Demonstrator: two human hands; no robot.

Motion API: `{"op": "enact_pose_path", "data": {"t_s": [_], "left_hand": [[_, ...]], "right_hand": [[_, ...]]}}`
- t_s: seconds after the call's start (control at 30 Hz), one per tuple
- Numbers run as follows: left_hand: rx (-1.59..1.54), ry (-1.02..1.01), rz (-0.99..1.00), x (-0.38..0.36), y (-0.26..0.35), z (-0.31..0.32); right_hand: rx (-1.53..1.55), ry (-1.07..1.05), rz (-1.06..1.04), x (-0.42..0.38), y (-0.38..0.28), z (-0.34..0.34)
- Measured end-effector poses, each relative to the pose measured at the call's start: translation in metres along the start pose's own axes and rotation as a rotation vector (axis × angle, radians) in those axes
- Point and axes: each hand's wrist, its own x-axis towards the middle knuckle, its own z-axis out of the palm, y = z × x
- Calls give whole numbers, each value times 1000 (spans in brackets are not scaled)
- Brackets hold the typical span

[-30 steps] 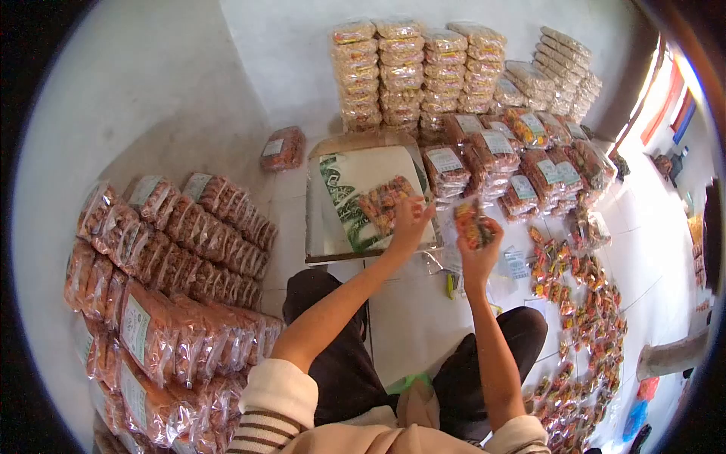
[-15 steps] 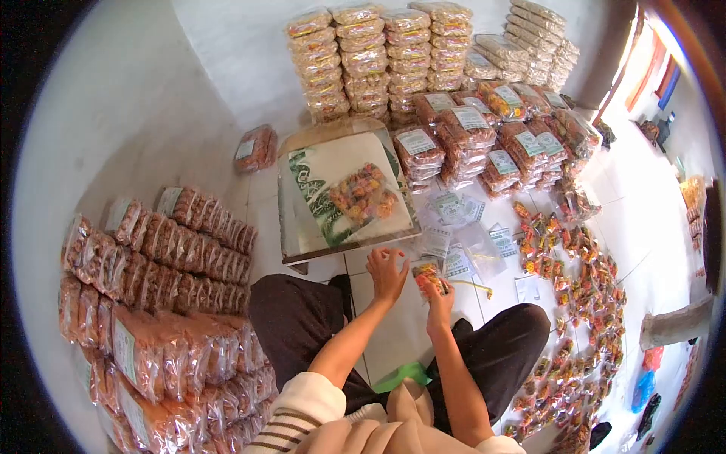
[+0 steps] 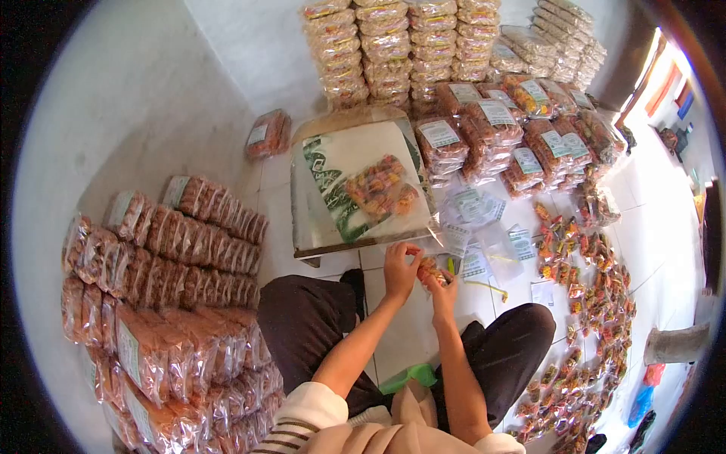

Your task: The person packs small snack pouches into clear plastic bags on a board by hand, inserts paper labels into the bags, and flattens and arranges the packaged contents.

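My right hand (image 3: 442,293) is closed around a small clear packet of red and orange snacks (image 3: 431,271). Beside it, my left hand (image 3: 401,270) has its fingers drawn together near the packet's upper end; what they pinch is too small to make out. A thin yellow strip (image 3: 488,289) lies on the tiles just right of the hands, and a small yellow-green item (image 3: 451,265) shows beyond my right fingers. In front, a low board (image 3: 302,204) carries a white and green sheet (image 3: 370,151) with a clear bag of similar small packets (image 3: 382,185) on it.
Printed labels (image 3: 475,261) and clear bags (image 3: 503,265) lie beyond my right hand. Many small packets (image 3: 597,303) spread along the right. Bagged stacks (image 3: 442,140) stand behind the board, others (image 3: 166,333) at left. A green item (image 3: 412,376) lies between my legs.
My left hand has gone from spread fingers to a pinch and has come close to the packet in my right hand. The whole view has shifted slightly.
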Motion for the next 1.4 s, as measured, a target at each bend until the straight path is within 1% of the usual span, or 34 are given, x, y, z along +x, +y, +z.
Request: {"op": "enact_pose_path", "data": {"t_s": [0.03,0.07,0.13,0.17,0.23,0.27,0.3,0.33,0.37,0.4,0.43,0.47,0.5,0.53,0.6,0.63,0.67,0.7,0.73,0.77,0.8,0.83,0.87,0.9,0.97,1.03,1.07,1.13,1.27,1.33,1.37,1.4], "left_hand": [[3,0,-6,-1,0,-1],[-5,-13,0,-2,0,-2],[-13,-24,4,-4,1,-3],[-60,-20,-29,-5,2,-3],[-106,-11,-59,-3,1,-4],[-147,-66,-70,-1,-1,-5],[-186,-119,-82,2,-3,-8],[-180,-110,-81,4,-7,-11],[-104,-72,39,6,-11,-15],[-26,-34,157,8,-17,-17],[-19,-26,154,13,-25,-16],[-163,118,-101,17,-33,-15],[-308,262,-358,19,-45,-13],[-302,268,-367,27,-54,-12],[-563,392,-632,49,-76,-7],[-559,398,-641,50,-101,5],[-610,324,-639,49,-133,23],[-663,250,-635,49,-152,33],[-662,256,-641,52,-136,26],[-712,185,-763,59,-100,11],[-760,113,-884,63,-77,1],[-759,123,-888,62,-74,-2],[-764,103,-839,59,-70,-4],[-768,85,-789,57,-72,-5],[-817,89,-786,61,-79,-9],[-573,6,-846,66,-85,-10],[-581,12,-847,68,-86,-10],[-408,-11,-775,68,-93,-8],[-361,21,-727,66,-98,-2],[-214,55,-653,66,-98,1],[-212,57,-654,66,-99,2],[-192,54,-587,66,-101,2]], "right_hand": [[-15,46,-70,3,-4,2],[-18,45,-65,6,-9,3],[167,11,-82,9,-25,5],[165,10,-81,11,-26,7],[312,-186,-2,20,-22,13],[312,-192,-4,24,-20,18],[301,-242,-39,28,-14,24],[288,-294,-72,33,-9,30],[288,-305,-69,38,-3,36],[104,-286,-124,43,-2,42],[-81,-264,-181,48,-1,47],[-83,-275,-179,52,1,52],[-208,-253,-395,51,-3,57],[-334,-228,-610,50,-4,62],[-331,-272,-591,55,-7,76],[-321,-305,-578,57,-7,83],[-325,-313,-572,58,-6,91],[-350,-291,-588,59,-4,99],[-375,-269,-605,59,-3,106],[-378,-276,-603,58,-1,113],[-303,-286,-563,57,0,120],[-229,-297,-521,56,3,126],[-232,-306,-517,56,5,129],[-217,-355,-537,57,6,132],[-189,-453,-577,60,8,134],[-161,-547,-625,66,6,133],[-168,-552,-629,69,4,128],[-696,-513,-1004,78,6,111],[-776,-552,-930,102,19,100],[-628,-513,-727,98,3,109],[-627,-516,-727,94,-4,117],[-632,-405,-733,89,-9,126]]}}
